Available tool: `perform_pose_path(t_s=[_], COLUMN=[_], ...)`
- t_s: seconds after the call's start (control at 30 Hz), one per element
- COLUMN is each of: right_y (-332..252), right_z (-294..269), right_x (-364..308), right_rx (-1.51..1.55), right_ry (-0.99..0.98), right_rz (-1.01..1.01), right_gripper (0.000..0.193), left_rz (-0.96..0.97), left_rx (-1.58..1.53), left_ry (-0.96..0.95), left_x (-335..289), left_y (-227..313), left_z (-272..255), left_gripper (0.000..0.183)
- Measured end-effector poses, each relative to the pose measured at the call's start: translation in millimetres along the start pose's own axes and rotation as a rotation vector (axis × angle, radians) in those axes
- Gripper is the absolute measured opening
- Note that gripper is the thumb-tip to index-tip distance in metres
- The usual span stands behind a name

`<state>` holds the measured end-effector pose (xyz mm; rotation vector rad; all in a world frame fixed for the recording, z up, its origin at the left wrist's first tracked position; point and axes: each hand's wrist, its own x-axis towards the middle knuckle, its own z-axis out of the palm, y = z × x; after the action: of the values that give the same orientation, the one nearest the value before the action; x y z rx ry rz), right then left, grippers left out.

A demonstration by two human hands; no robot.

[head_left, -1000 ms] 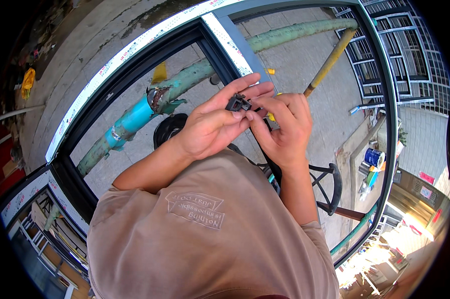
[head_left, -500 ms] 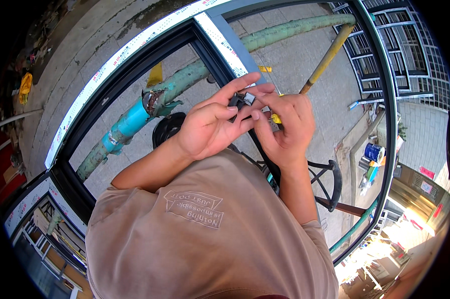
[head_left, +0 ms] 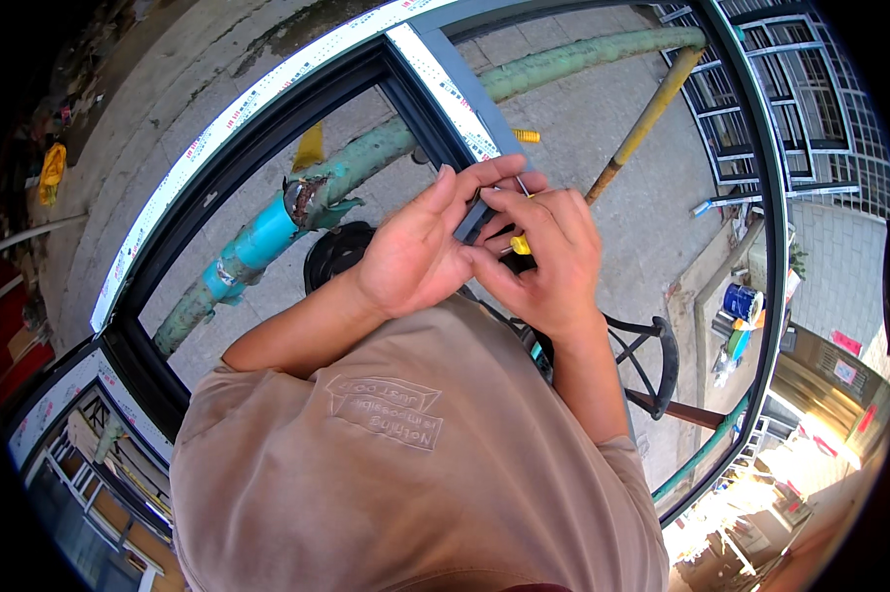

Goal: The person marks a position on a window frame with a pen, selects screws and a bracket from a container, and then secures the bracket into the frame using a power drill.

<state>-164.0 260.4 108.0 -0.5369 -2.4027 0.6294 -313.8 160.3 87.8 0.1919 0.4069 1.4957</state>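
My left hand [head_left: 405,257] is turned palm up, its thumb raised and apart from its fingers. A small dark grey block [head_left: 475,219] lies across those fingers and is held there. Curled over it from the right, my right hand [head_left: 558,257] touches the block's upper end with its fingertips. Out of the right hand's grip shows the yellow end [head_left: 521,244] of a slim tool; a thin metal piece sticks up beyond the fingers. Most of the tool is hidden, so its kind cannot be made out.
Before me stands a large dark window frame [head_left: 435,113] with white protective film. Beyond it run a green pipe [head_left: 573,65], a torn turquoise wrapping [head_left: 257,240] and a yellow pole [head_left: 652,120]. Barred frames [head_left: 790,99] stand far right, near a blue bucket [head_left: 741,301].
My left thumb has lifted off the block. My right hand has shifted left and slightly inward, its fingers now on the block. The pale metal part seen before is covered.
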Motion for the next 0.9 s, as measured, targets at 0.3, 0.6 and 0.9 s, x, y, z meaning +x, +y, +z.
perform_pose_path(t_s=[0.3,0.6,0.9], right_y=[-3.3,1.2,1.8], right_z=[-4.9,-0.7,2.7], right_x=[-3.6,-0.7,-1.6], right_rx=[-0.110,-0.166,-0.142], right_ry=[0.176,0.141,0.181], right_rz=[0.074,-0.047,-0.029], right_gripper=[0.053,0.043,0.038], left_rz=[0.054,-0.040,-0.088], left_rx=[0.346,0.429,0.135], left_ry=[0.004,0.169,0.173], left_x=[-8.7,-7.0,-10.9], left_y=[0.6,1.2,4.5], left_z=[-6.9,-16.4,-22.9], left_gripper=[0.052,0.036,0.021])
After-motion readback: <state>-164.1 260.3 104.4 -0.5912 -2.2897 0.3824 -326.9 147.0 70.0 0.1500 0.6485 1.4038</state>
